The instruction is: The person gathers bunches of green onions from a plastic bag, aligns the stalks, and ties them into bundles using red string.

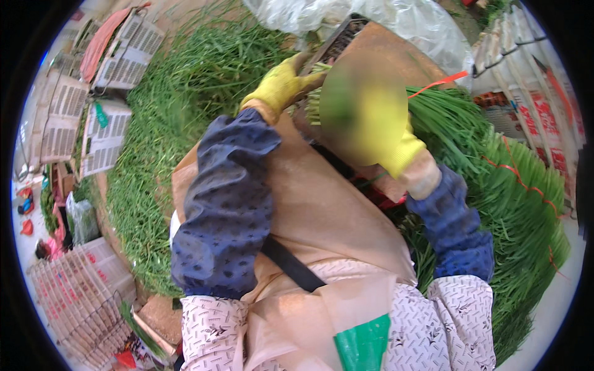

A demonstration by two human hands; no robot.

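My left hand (278, 85), in a yellow work glove with dirty fingertips, reaches to the pale cut ends of a bundle of long green leafy stalks (442, 114), which look like garlic chives. Its thumb and fingers are apart, at or close to those ends. My right hand (402, 145), gloved in yellow too, lies over the same bundle. A round blur covers its fingers, so their grip is hidden. The bundle rests across a worn wooden board (390, 46) in front of me. An orange-red tie strip (439, 83) sticks out beside the right hand.
Loose green trimmings (185, 117) are heaped at the left. Stacked bundles with red ties (523, 198) lie at the right. Clear plastic sheeting (427, 28) covers the far side. Crates (108, 133) stand at the left, and a woven basket (80, 297) at the lower left.
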